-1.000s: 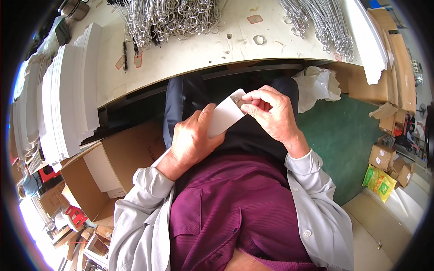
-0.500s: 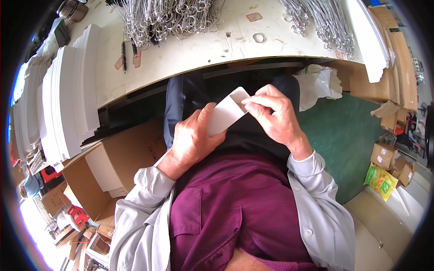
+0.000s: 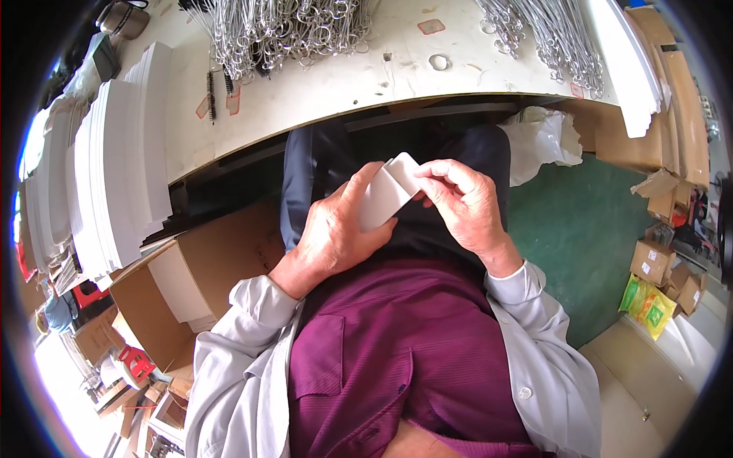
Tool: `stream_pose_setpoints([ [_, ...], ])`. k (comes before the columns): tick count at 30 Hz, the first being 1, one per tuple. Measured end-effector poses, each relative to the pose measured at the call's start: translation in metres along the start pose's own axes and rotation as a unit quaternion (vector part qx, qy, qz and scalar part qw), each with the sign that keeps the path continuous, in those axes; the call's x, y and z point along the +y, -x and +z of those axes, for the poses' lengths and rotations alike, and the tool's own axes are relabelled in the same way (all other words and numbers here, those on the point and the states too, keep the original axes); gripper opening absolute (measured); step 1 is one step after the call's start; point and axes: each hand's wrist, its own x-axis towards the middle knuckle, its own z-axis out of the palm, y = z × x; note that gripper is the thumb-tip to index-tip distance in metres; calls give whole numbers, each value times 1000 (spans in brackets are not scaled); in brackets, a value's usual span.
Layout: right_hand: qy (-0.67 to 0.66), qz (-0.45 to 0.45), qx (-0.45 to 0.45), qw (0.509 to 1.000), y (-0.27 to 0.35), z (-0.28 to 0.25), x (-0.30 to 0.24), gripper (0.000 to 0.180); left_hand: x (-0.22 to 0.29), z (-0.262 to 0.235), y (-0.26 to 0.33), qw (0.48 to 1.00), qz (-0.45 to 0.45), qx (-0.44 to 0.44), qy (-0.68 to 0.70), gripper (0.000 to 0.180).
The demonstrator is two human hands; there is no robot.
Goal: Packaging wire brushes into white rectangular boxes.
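Observation:
A small white cardboard box (image 3: 382,201) is held tilted above my lap, its end flap (image 3: 405,169) standing out at the far right corner. Wrapped round the box from the left is my left hand (image 3: 334,227), thumb along the near side and fingers over the far side. My right hand (image 3: 463,200) pinches at the right edge of the flap end with thumb and forefinger. Whatever lies inside the box is hidden.
Ahead is a white worktable (image 3: 328,99) bearing bundles of looped wire brushes (image 3: 290,34) and more wire pieces (image 3: 561,46). Stacked white card (image 3: 114,175) stands at the left, above an open carton (image 3: 206,267). Crumpled plastic (image 3: 544,145) lies under the table's right side.
The box's open end has been covered as the flap folded down toward it. My right hand has shifted slightly nearer me, with its fingertips at the flap's edge.

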Motion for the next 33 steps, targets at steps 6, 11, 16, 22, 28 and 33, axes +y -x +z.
stream_pose_setpoints([
  [6, -101, 10, 10, 995, 6, 3, -1, 23, 1, 8, -12, 999, 8, 8, 31, 80],
  [11, -129, -3, 12, 992, 11, 10, 10, 29, 3, 9, -13, 999, 11, 20, 49, 71],
  [16, -149, 40, 57, 986, 9, 20, 6, 33, 1, 11, -17, 999, 12, 33, 41, 60],
  [22, -149, 85, 32, 985, 5, 17, 16, 20, -2, 16, -15, 999, 17, 33, -4, 48],
  [28, -153, 98, 34, 983, 4, 16, 18, 15, -1, 16, -15, 1000, 12, 22, -4, 50],
  [33, 55, -15, 61, 996, 2, 26, 10, 21, 3, 25, -9, 998, 49, 29, -35, 57],
])
